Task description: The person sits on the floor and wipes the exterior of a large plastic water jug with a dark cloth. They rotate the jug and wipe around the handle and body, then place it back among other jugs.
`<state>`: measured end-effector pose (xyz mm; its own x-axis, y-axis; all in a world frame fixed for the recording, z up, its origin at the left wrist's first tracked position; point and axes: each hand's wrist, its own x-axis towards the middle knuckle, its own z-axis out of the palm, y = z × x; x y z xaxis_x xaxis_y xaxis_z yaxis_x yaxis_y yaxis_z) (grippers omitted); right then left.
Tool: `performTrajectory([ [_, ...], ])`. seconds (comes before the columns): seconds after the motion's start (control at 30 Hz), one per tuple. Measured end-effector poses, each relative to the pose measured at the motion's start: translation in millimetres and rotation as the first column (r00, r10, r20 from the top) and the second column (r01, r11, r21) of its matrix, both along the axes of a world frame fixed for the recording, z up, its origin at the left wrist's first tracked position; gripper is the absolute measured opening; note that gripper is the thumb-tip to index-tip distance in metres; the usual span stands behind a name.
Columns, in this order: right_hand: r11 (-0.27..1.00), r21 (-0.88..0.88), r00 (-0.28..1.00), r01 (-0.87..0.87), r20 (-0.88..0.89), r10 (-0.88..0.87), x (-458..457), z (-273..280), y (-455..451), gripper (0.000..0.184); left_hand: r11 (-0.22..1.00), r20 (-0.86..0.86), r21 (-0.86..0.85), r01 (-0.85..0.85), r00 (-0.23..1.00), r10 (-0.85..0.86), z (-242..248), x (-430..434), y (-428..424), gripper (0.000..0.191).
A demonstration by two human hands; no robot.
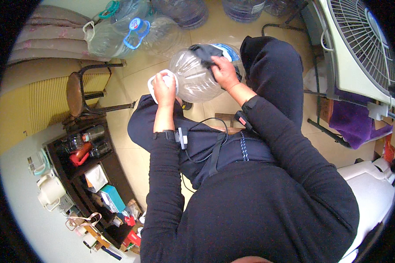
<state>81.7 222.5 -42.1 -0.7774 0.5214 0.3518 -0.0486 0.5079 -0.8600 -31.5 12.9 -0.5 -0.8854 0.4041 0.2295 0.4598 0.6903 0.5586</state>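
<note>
A large clear plastic water bottle lies tilted between my knees, its neck towards the left. Around the white cap and handle at that neck, my left hand is closed. On the bottle's other side my right hand presses a dark cloth against the wall. Part of the cloth is hidden under my fingers. A blue and white label shows near the bottle's base.
Several other large plastic bottles stand at the top. A stool lies at the left, above a dark shelf unit with household items. At the right are a fan and a purple cloth. A cable crosses my lap.
</note>
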Motion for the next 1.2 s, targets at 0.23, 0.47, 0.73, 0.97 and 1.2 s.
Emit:
performTrajectory([
  [0.23, 0.989, -0.111, 0.994, 0.099, 0.051, -0.094, -9, -17, 8, 0.032, 0.999, 0.109, -0.017, 0.044, 0.993, -0.042, 5, -2, 0, 0.038],
  [0.47, 0.844, 0.368, 0.920, -0.390, 0.117, 0.374, 1, 35, -20, 0.031, 0.976, 0.002, -0.077, 0.205, 0.979, -0.205, 17, 11, 0, 0.044],
  [0.73, 0.869, 0.411, 0.953, -0.275, -0.007, 0.304, 16, 41, -26, 0.032, 0.996, 0.070, -0.051, 0.072, 0.995, -0.069, 17, 7, 7, 0.044],
  [0.97, 0.975, 0.211, 0.983, -0.075, 0.179, 0.037, 20, -2, 0, 0.028, 0.996, 0.102, -0.064, -0.058, 0.993, 0.065, 11, 3, 7, 0.050],
  [1.2, 0.991, 0.040, 0.981, 0.126, 0.142, -0.131, 8, -8, 5, 0.023, 0.998, 0.102, -0.067, -0.014, 0.995, 0.021, 17, 7, 11, 0.057],
])
